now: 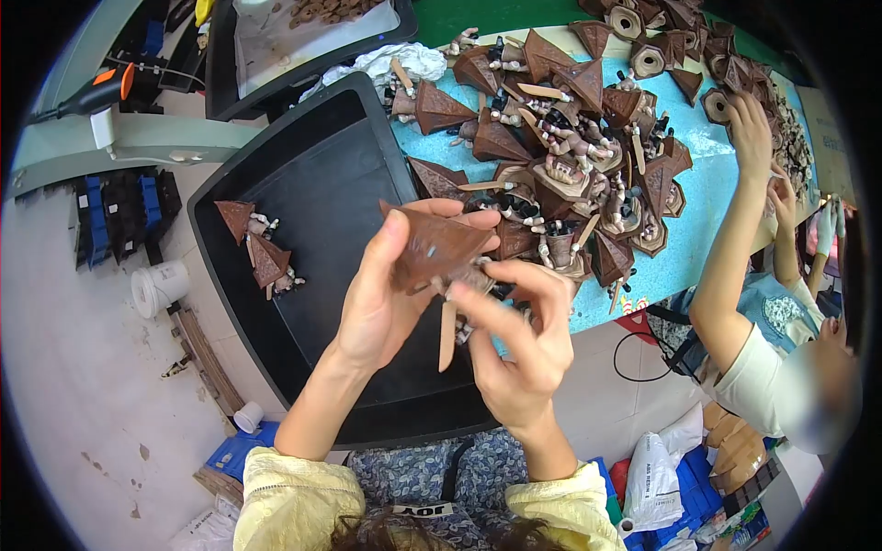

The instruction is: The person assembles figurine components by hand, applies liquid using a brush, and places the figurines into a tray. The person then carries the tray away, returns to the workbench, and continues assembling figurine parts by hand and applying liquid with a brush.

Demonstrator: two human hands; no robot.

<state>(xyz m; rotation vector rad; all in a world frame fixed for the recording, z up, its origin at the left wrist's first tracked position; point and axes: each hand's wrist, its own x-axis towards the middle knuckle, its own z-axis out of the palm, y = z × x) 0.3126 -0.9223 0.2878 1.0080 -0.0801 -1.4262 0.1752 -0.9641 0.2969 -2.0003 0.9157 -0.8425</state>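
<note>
My left hand (372,275) is wrapped round a figurine with a brown pyramid-shaped top (436,246), held up over the black tray's right side. A flat beige stick-shaped part (447,335) hangs below it. My right hand (524,344) closes its fingers on the figurine's small pale lower parts; these fingers are slightly blurred, and what exactly they pinch is partly hidden. Two similar figurines (268,257) lie at the left inside the black tray (317,124). Just beyond my hands is a dense pile of such figurines (570,165) on a light blue tabletop (703,184).
A co-worker's arm (735,239) reaches over the table at the right, by brown hexagonal pieces (648,60). Behind my tray stands another black tray (404,23) with brown parts. An orange-and-black tool (110,84) hangs at the left; a white bucket (158,289) stands on the floor.
</note>
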